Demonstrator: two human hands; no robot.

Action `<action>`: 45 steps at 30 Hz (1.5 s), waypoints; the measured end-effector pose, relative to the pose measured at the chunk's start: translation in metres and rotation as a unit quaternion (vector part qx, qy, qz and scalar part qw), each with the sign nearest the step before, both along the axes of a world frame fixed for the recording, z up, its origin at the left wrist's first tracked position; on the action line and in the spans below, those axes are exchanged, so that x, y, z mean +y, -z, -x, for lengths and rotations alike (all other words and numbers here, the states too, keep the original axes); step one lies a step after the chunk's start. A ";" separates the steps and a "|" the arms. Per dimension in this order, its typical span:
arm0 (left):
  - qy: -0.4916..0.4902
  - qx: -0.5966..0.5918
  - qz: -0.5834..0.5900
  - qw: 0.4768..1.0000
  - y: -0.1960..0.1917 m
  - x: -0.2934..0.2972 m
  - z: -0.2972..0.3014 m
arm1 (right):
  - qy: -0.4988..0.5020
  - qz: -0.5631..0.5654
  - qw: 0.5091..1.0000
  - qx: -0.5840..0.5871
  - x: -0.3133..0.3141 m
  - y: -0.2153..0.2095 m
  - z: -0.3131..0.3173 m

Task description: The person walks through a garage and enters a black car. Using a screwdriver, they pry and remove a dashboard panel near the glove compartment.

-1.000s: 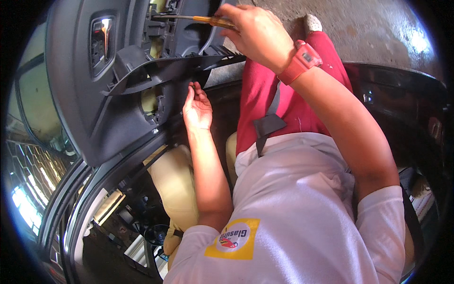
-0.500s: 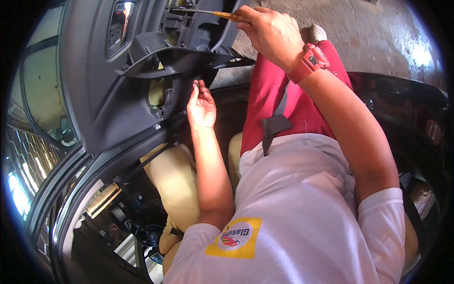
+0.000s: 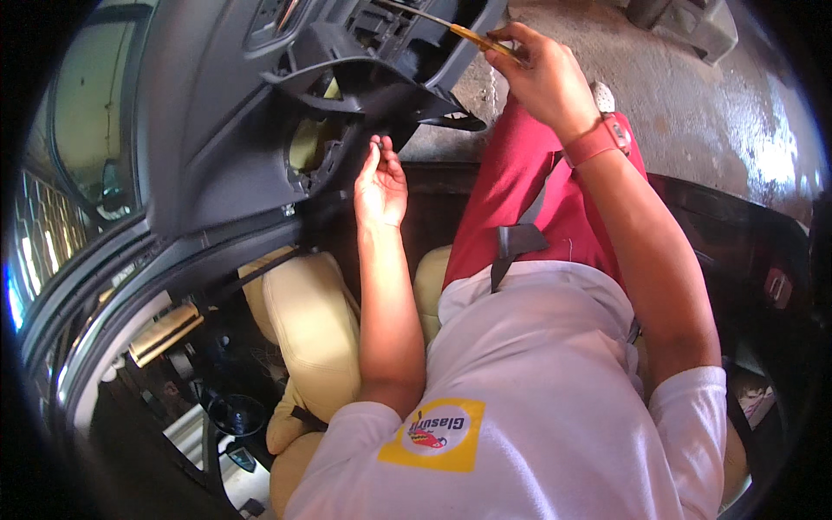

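Observation:
My right hand (image 3: 546, 82) is closed round the amber handle of a screwdriver (image 3: 474, 37). The long thin shaft of this tool reaches left into an opening in the dark grey car door panel (image 3: 217, 165). Below that opening, a dark plastic trim edge (image 3: 390, 85) stands out from the panel. My left hand (image 3: 381, 191) is held palm up beside a round cut-out (image 3: 308, 147) in the panel, thumb and fingertips pinched together. Something small and dark seems to be between them, too small to make out. A red watch (image 3: 604, 146) is on my right wrist.
Cream car seats (image 3: 308, 303) stand at the left, beside my left forearm. The door window (image 3: 95, 121) lies far left. Concrete floor (image 3: 693, 121) spreads beyond my legs, with a grey block-like object (image 3: 689, 26) on it. A dark strap (image 3: 520, 238) hangs over my red trousers.
The view has shifted, so the door panel and both hands sit differently in the picture. The screwdriver is still in my right hand, and my left fingers stay pinched.

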State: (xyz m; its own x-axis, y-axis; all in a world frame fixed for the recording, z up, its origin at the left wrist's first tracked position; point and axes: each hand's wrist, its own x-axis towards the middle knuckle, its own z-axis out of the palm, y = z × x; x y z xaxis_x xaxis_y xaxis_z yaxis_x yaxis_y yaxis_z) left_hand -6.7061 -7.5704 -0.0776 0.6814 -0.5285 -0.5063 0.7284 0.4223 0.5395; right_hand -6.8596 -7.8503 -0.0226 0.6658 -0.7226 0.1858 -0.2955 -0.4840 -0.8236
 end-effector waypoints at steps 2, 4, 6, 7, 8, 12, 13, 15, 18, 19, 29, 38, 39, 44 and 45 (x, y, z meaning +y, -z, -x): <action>-0.005 -0.023 -0.004 1.000 -0.002 -0.003 0.001 | -0.029 -0.145 0.989 -0.016 -0.008 0.007 -0.003; -0.003 -0.028 0.012 1.000 -0.005 -0.003 0.001 | -0.027 -0.104 0.994 0.008 -0.008 -0.005 -0.001; -0.015 -0.016 0.013 1.000 -0.008 -0.008 0.001 | -0.022 -0.022 1.000 -0.004 -0.009 -0.006 0.007; -0.031 -0.006 0.014 0.999 -0.012 -0.008 0.001 | -0.022 -0.006 1.000 -0.007 -0.007 -0.010 0.013; -0.037 -0.011 0.020 0.999 -0.016 -0.008 0.000 | -0.019 -0.015 1.000 0.011 -0.006 -0.016 0.025; -0.064 -0.025 0.047 0.997 -0.025 -0.008 -0.003 | 0.025 -0.244 0.966 -0.087 0.035 -0.049 0.079; -0.063 -0.029 0.062 0.996 -0.026 -0.008 -0.004 | 0.058 -0.267 0.955 -0.119 0.050 -0.057 0.091; -0.064 -0.028 0.109 0.992 -0.021 -0.006 -0.010 | -0.021 -0.305 0.940 -0.148 0.070 -0.058 0.116; -0.067 -0.016 0.126 0.990 -0.027 -0.005 -0.020 | -0.128 -0.300 0.942 -0.080 0.099 -0.060 0.124; -0.062 -0.032 0.135 0.988 -0.029 -0.001 -0.022 | -0.158 -0.327 0.931 -0.040 0.108 -0.066 0.121; -0.026 -0.114 -0.026 0.993 -0.055 0.015 -0.038 | -0.194 -0.245 0.938 0.147 0.134 -0.061 0.079; -0.019 -0.110 -0.035 0.993 -0.057 0.013 -0.037 | -0.197 -0.270 0.934 0.130 0.134 -0.047 0.077; -0.019 -0.107 -0.031 0.994 -0.056 0.013 -0.037 | -0.195 -0.283 0.931 0.120 0.134 -0.046 0.077; -0.029 -0.152 -0.092 0.984 -0.058 0.010 -0.037 | -0.184 -0.237 0.944 0.140 0.139 -0.044 0.074; -0.034 -0.166 -0.120 0.978 -0.060 0.010 -0.035 | -0.179 -0.218 0.950 0.133 0.143 -0.041 0.074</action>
